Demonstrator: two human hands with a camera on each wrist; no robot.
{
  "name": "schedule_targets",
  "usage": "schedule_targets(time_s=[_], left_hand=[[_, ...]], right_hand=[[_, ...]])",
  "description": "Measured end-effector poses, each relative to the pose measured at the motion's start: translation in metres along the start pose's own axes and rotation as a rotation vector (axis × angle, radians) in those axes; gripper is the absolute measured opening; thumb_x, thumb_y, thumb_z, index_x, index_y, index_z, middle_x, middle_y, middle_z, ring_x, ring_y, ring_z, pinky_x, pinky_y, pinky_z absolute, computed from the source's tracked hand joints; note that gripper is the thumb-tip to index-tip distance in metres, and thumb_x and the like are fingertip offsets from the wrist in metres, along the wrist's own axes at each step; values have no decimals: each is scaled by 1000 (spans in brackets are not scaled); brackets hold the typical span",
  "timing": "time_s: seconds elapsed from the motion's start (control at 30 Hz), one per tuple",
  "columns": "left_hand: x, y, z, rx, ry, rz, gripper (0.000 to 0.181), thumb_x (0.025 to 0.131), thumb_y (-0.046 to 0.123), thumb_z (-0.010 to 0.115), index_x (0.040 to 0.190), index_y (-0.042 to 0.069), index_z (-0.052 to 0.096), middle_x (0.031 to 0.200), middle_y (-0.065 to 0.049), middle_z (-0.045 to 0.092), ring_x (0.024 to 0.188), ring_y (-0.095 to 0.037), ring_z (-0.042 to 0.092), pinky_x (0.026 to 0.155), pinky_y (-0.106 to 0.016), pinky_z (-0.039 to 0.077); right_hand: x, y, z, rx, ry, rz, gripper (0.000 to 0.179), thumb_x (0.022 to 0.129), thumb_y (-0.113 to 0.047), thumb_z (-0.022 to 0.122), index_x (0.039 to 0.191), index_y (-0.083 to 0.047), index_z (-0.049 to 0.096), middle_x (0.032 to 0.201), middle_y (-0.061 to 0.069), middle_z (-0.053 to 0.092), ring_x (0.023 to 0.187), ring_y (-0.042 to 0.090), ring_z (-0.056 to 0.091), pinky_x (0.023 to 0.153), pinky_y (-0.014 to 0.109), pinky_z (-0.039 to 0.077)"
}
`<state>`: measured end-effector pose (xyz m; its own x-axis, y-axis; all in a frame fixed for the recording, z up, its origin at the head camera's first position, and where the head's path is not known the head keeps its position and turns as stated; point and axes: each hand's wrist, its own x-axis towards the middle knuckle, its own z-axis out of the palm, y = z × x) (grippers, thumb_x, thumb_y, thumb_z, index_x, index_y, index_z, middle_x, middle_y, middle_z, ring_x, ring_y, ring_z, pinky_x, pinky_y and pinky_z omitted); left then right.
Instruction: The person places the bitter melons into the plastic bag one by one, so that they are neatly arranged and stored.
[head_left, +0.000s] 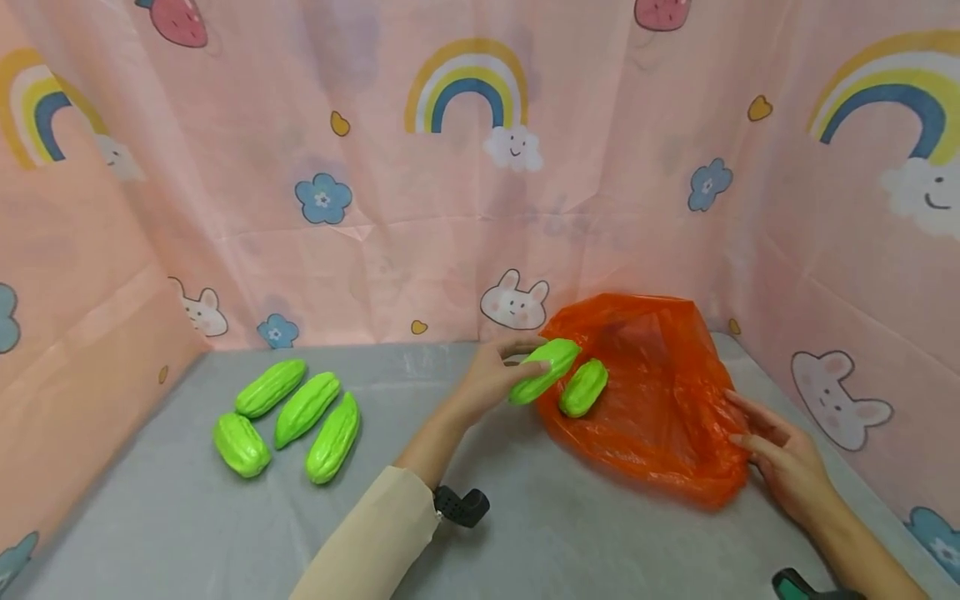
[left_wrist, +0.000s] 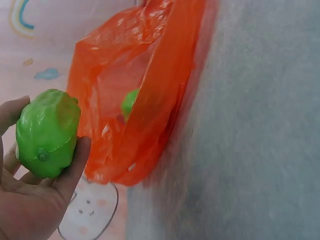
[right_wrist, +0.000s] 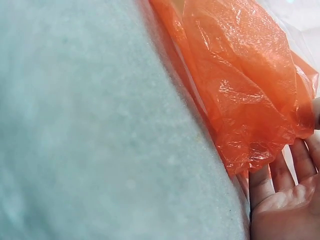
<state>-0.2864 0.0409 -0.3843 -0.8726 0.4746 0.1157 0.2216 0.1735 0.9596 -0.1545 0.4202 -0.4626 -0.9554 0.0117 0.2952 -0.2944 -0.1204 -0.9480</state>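
My left hand (head_left: 498, 375) grips a bright green, ridged bitter melon (head_left: 546, 372) between thumb and fingers, at the left edge of an orange plastic bag (head_left: 652, 417). In the left wrist view the held bitter melon (left_wrist: 47, 132) shows its rounded end, beside the bag's open mouth. A second bitter melon (head_left: 584, 388) lies inside the mouth; the bag's wall partly hides it in the left wrist view. My right hand (head_left: 787, 458) holds the bag's right side, thumb in front. In the right wrist view its fingers (right_wrist: 282, 172) lie at the crumpled plastic.
Several more bitter melons (head_left: 303, 410) lie grouped on the left of the grey tabletop (head_left: 172, 517). A pink printed cloth (head_left: 420, 250) stands as a wall behind the table and along both sides.
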Motion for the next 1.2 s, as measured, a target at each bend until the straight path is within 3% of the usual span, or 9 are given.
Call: schedule_targets(time_s=[0.17,0.53,0.73,1.07,1.2], left_hand=[[11,3,17,58,8,70,37,92,30,74,127,19,69,130,-1,69,124,-21,60,111,-44,47],[26,10,52,45,98,27,23,92,25,75,113,17,77,118,0,74,107,-15,64,86,-30,58],[30,13,71,20,134,-15,19,92,25,75,108,17,79,116,1,74,98,-11,61,80,-26,56],[38,15,96,-20,134,-51,17,93,26,73,107,18,79,109,3,71,90,-12,57,76,-26,54],[41,13,105,21,132,-38,15,93,25,74,105,18,79,108,3,72,88,-8,55,73,-23,53]], right_hand=[[0,-2,1,11,0,-3,55,98,15,44,145,-12,56,134,-16,63,114,-3,63,84,15,57],[-1,-5,2,-36,-7,1,53,99,11,45,148,-10,51,135,-15,62,112,-1,64,85,16,57],[-2,-8,4,-56,-29,-40,53,99,12,44,149,-4,48,137,-14,62,112,0,64,86,16,57],[-2,-7,3,-67,-1,-14,52,99,10,46,147,-8,52,134,-16,63,110,-1,64,85,15,57],[-2,-7,3,-64,-5,-20,52,99,11,45,147,-7,52,135,-16,63,111,-1,64,85,15,56]])
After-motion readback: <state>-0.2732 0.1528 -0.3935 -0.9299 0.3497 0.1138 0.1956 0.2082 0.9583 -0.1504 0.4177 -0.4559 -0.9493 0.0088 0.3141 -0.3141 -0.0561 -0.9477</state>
